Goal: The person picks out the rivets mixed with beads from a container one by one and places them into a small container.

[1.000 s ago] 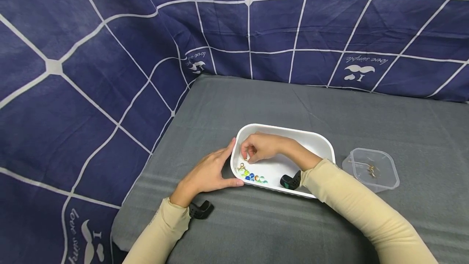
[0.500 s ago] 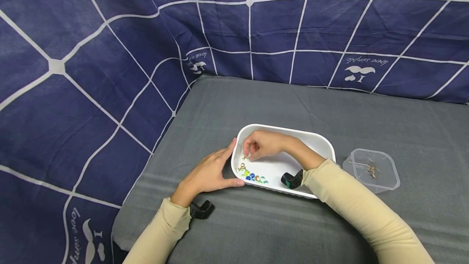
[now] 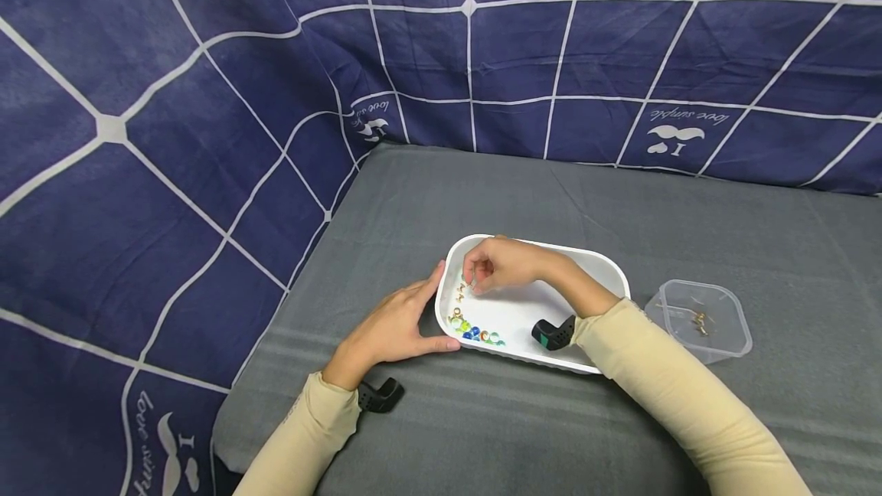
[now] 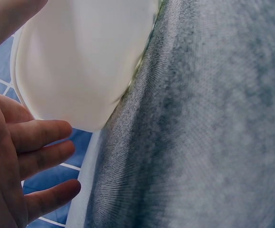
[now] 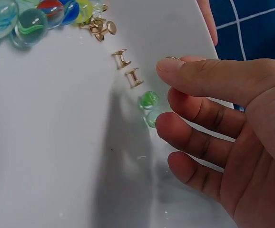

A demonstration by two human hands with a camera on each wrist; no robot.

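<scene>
My left hand (image 3: 388,325) rests against the left end of a white tray (image 3: 551,362), fingers extended and thumb along the front rim. In the left wrist view, the fingers (image 4: 49,156) lie beside the tray's outer wall (image 4: 80,71). Inside the tray, my right hand (image 3: 506,262) has thumb and forefinger together, with the edge of a small gold rivet (image 5: 172,58) showing at the thumb tip. Two gold rivets (image 5: 134,77) lie separately near it, beside two green marbles (image 5: 149,100). More gold rivets (image 5: 99,29) cluster next to several coloured glass marbles (image 5: 30,27) in the front left corner.
To the right of the tray stands a clear plastic container (image 3: 717,339) with several small gold pieces (image 3: 700,323) in it. Grey cloth (image 3: 482,190) covers the surface below. Blue gridded fabric (image 3: 413,44) hangs behind and at the left.
My right hand has shifted toward the tray's far side and slightly right, so two separate gold rivets by the left end now show. The left hand stays against the tray.
</scene>
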